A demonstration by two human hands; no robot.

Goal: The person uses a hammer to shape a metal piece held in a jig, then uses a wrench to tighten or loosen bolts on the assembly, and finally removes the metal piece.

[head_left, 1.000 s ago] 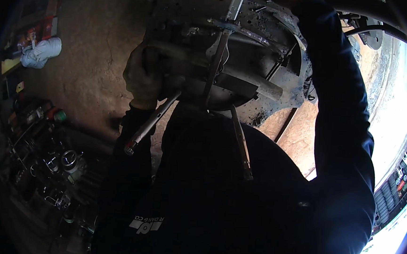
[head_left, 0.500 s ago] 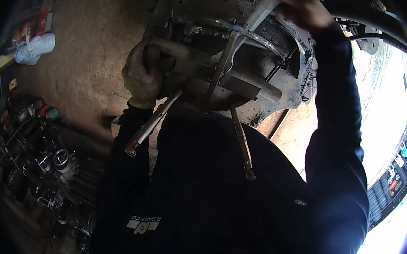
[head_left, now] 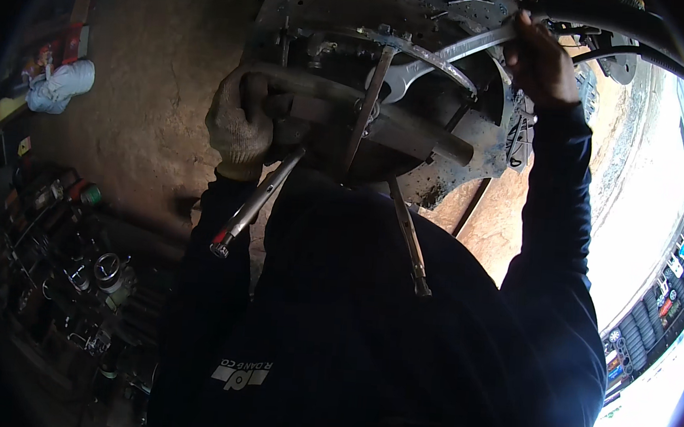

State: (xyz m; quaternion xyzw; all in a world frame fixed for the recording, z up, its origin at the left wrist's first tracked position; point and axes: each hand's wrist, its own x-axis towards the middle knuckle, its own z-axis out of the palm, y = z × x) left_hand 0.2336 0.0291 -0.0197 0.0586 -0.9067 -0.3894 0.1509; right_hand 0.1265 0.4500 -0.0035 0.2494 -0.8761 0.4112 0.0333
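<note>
Head view: a dark metal assembly [head_left: 325,6] is being worked on by two hands, set at its opposite sides.
The gloved left hand [head_left: 241,131] is being held curled, a dark bar [head_left: 311,87] being grasped in it; the bare right hand [head_left: 550,69] is being raised, its fingers bent at the far end of a steel wrench [head_left: 477,42], though whether they are fully closed cannot be told. The wrench is being slanted across the assembly, its head beside a flat bar [head_left: 371,96]. Room is being left over the floor [head_left: 152,97] left of the glove; the right hand is being crowded from above by a thick dark tube [head_left: 609,16]. Compared with half a second ago, the wrench's handle is being swung rightward and lower, while the left hand is being kept in place.
</note>
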